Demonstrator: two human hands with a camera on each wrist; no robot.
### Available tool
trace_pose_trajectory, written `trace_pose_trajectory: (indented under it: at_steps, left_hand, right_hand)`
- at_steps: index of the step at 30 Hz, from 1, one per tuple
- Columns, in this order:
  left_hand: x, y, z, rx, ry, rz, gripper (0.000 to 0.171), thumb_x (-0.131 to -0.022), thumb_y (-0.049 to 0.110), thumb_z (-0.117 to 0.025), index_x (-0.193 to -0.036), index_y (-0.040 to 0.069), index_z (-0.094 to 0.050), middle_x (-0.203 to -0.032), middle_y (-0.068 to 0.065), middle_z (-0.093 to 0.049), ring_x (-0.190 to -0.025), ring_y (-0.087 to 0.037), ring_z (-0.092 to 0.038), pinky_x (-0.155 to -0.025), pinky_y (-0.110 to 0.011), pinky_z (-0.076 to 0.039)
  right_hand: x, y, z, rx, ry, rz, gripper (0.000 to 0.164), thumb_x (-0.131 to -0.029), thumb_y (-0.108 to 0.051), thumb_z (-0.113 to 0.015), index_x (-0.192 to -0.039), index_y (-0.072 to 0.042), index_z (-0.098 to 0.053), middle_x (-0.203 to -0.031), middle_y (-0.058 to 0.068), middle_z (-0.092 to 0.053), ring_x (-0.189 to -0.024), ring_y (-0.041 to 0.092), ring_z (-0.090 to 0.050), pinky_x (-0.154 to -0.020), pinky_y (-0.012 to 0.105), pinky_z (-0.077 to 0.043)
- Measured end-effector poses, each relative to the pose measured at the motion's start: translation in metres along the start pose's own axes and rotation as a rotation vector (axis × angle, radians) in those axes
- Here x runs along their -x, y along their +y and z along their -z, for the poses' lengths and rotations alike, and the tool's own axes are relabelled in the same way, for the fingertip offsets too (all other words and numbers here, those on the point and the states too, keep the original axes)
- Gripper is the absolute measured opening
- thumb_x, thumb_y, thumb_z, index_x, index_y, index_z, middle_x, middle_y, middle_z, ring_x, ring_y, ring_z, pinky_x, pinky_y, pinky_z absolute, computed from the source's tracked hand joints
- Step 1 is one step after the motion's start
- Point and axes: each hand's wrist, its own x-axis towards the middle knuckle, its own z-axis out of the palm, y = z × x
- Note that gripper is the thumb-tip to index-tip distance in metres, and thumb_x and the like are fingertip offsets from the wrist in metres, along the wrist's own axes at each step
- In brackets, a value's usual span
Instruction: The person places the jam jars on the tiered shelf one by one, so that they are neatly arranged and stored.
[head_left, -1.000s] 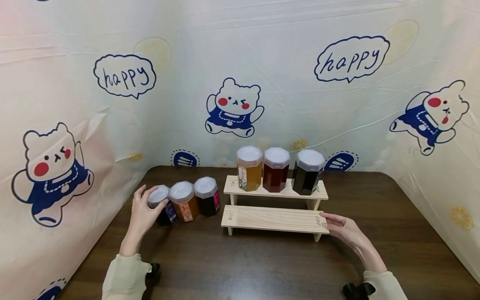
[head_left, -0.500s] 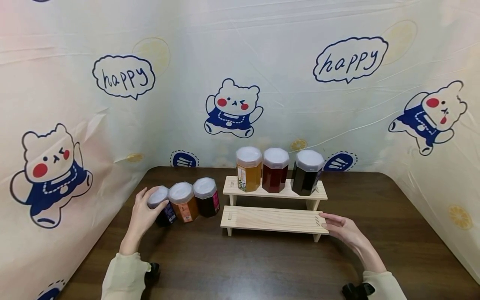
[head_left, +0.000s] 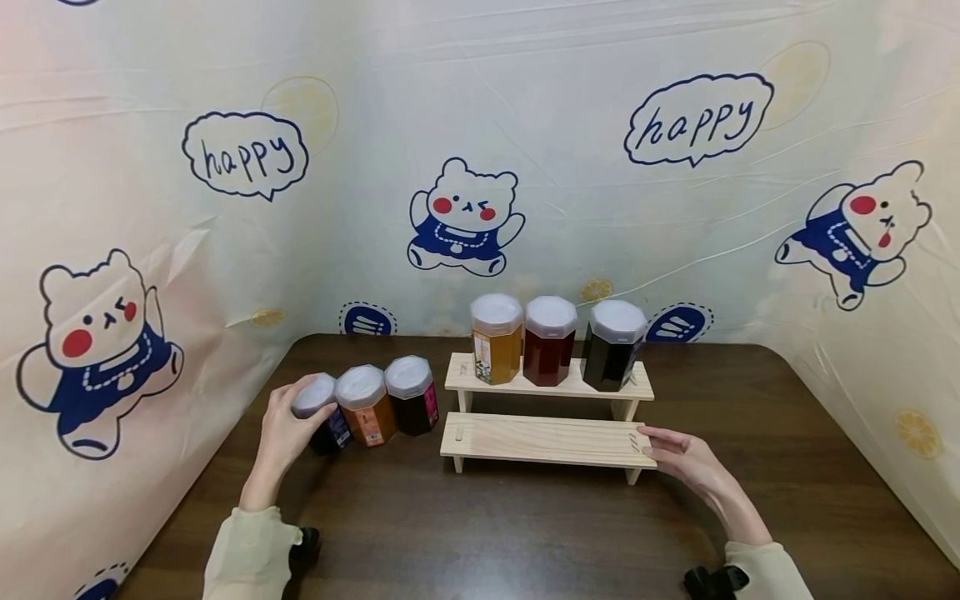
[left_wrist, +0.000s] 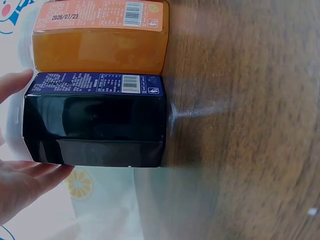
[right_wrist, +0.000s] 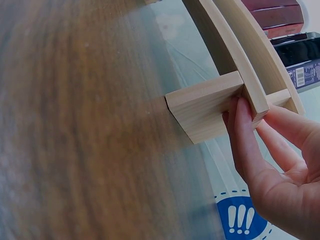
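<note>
At the left, my left hand grips a dark jar with a blue label around its white lid; the left wrist view shows thumb and fingers on either side of the lid. This jar stands upright on the table, close beside an amber jar with an orange label. On the other side, my right hand pinches the right end of the low front shelf of a two-step wooden rack. In the right wrist view, its fingers reach under the board near the leg.
A dark jar with a pink label ends the left row. On the rack's rear shelf stand a golden jar, a red jar and a black jar. A printed curtain surrounds the brown table.
</note>
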Motion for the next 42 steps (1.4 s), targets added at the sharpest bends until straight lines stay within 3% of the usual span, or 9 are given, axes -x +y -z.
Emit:
trace_pose_trajectory:
  at_steps: [9,17,23,31,42]
  left_hand:
    - [0.002,-0.001,-0.002,-0.001,0.064,0.028,0.054,-0.069,0.019,-0.075,-0.117,0.005,-0.055,-0.109,-0.022,-0.042,-0.097,-0.036,-0.043,-0.078,-0.047,-0.033]
    - [0.004,-0.001,-0.002,-0.058,0.132,0.021,0.053,-0.064,0.021,-0.078,-0.111,0.006,-0.059,-0.101,-0.019,-0.044,-0.09,-0.034,-0.046,-0.073,-0.047,-0.034]
    - [0.01,0.0,-0.003,-0.098,0.193,-0.001,0.052,-0.061,0.024,-0.08,-0.107,0.007,-0.062,-0.096,-0.016,-0.046,-0.084,-0.032,-0.047,-0.068,-0.046,-0.034]
    - [0.022,0.002,-0.004,-0.099,0.27,-0.012,0.05,-0.059,0.022,-0.081,-0.104,0.009,-0.064,-0.094,-0.016,-0.048,-0.08,-0.032,-0.05,-0.064,-0.046,-0.036]
    - [0.034,0.018,0.0,-0.108,0.282,-0.06,0.05,-0.056,0.018,-0.082,-0.102,0.01,-0.065,-0.092,-0.015,-0.049,-0.078,-0.031,-0.051,-0.063,-0.046,-0.037]
  right_hand:
    - [0.0,0.0,0.0,0.0,0.009,0.007,0.044,-0.082,-0.005,-0.06,-0.122,0.008,-0.047,-0.111,0.0,-0.056,-0.091,0.006,-0.057,-0.076,0.025,-0.047]
    - [-0.001,0.0,0.0,0.006,0.004,-0.001,0.048,-0.083,-0.006,-0.059,-0.124,0.012,-0.042,-0.111,0.003,-0.056,-0.09,0.005,-0.057,-0.076,0.025,-0.047]
    - [-0.002,0.0,0.001,0.028,0.003,-0.011,0.053,-0.084,-0.008,-0.059,-0.126,0.015,-0.036,-0.113,0.01,-0.055,-0.09,0.006,-0.057,-0.076,0.025,-0.047]
    - [-0.002,-0.001,0.0,0.028,0.008,-0.019,0.052,-0.083,-0.008,-0.059,-0.126,0.013,-0.038,-0.111,0.007,-0.057,-0.09,0.005,-0.057,-0.076,0.025,-0.047]
    - [-0.002,-0.001,0.0,0.032,0.018,-0.014,0.054,-0.083,-0.007,-0.059,-0.126,0.015,-0.036,-0.113,0.01,-0.056,-0.09,0.005,-0.057,-0.076,0.025,-0.047]
